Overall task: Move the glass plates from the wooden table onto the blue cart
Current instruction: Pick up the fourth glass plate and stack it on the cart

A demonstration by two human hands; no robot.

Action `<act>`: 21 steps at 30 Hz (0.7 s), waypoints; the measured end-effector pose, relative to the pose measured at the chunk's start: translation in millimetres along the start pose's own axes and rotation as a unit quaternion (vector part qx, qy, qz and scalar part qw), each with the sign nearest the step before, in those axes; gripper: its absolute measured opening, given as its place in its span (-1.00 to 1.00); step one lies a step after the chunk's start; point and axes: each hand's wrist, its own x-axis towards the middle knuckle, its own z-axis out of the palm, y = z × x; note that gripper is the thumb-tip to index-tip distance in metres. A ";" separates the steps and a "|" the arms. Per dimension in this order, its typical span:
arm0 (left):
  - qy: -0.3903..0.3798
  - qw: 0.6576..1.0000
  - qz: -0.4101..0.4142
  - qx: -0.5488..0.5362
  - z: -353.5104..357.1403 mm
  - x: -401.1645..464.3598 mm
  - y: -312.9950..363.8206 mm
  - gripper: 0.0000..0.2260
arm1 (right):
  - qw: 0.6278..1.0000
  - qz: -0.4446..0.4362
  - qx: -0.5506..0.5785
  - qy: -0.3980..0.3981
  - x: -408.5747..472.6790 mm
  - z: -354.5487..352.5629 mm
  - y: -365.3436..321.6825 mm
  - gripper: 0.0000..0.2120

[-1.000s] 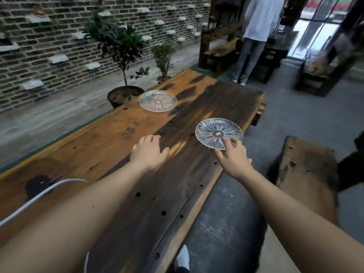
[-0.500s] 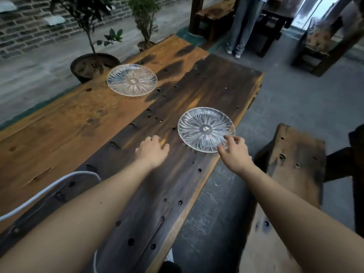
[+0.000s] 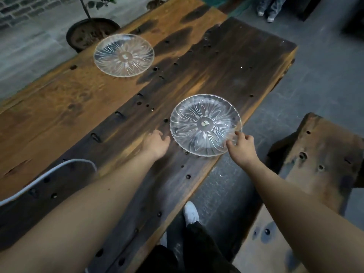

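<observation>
Two clear glass plates with a flower pattern lie on the long wooden table [image 3: 59,115]. The near plate [image 3: 204,124] sits close to the table's right edge. My right hand [image 3: 243,147] pinches that plate's near right rim with fingers and thumb. My left hand [image 3: 156,143] rests flat on the table just left of the near plate, fingers spread, holding nothing. The far plate [image 3: 124,55] lies alone near the table's left edge. No blue cart is in view.
A wooden bench [image 3: 319,158] stands right of the table across a strip of grey floor. A potted plant [image 3: 89,30] sits beyond the table's left edge. A white cable [image 3: 49,173] crosses the table. Another person's legs [image 3: 269,6] stand at the far end.
The view has tilted down and closer to the table. My right hand has closed on the near plate's rim. My left hand has slid nearer to that plate.
</observation>
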 end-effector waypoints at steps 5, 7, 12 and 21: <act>-0.003 0.998 -0.059 -0.018 33.0 22.5 16.2 -0.58 | 0.999 0.021 0.026 0.000 48.5 -1.5 16.6 -0.40; 0.003 0.996 -0.082 -0.032 43.6 30.6 19.9 -0.57 | 0.999 0.022 0.028 -0.001 63.1 -0.3 19.7 -0.42; 0.031 0.985 -0.138 -0.097 64.5 43.7 28.4 -0.83 | 1.000 0.014 0.020 0.007 87.7 1.5 27.4 -0.46; 0.056 0.955 -0.187 -0.222 67.0 53.4 29.3 -0.89 | 0.999 0.041 -0.004 0.008 113.8 -3.1 31.0 -0.61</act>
